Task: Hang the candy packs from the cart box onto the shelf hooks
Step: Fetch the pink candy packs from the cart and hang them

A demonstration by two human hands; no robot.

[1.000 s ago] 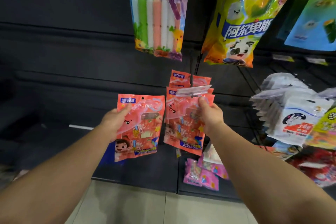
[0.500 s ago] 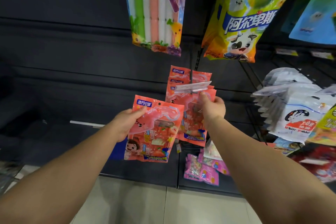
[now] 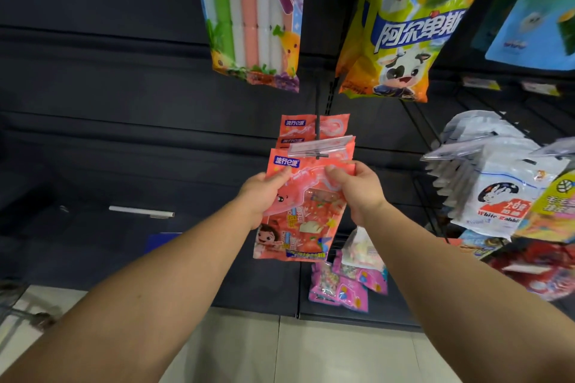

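I hold a pink-red candy pack [image 3: 303, 221] in front of the shelf hook [image 3: 318, 130]. My left hand [image 3: 264, 196] grips its left upper edge, thumb on the front. My right hand [image 3: 357, 188] pinches its top right edge. The pack's top sits just under the hook's clear price tag holder [image 3: 322, 146]. Several identical red packs [image 3: 311, 129] hang on that hook behind it. The cart box is out of view.
Dark slatted back wall [image 3: 124, 134]. A tube-candy bag [image 3: 252, 15] and a yellow-green bag [image 3: 401, 28] hang above. White rabbit packs [image 3: 494, 186] hang at right, pink packs [image 3: 345, 283] below. An empty white-tipped hook [image 3: 141, 211] sticks out at left.
My left hand carried the pack rightward and up to the hook. My right hand let go of the hanging packs and took the top right edge of the pack.
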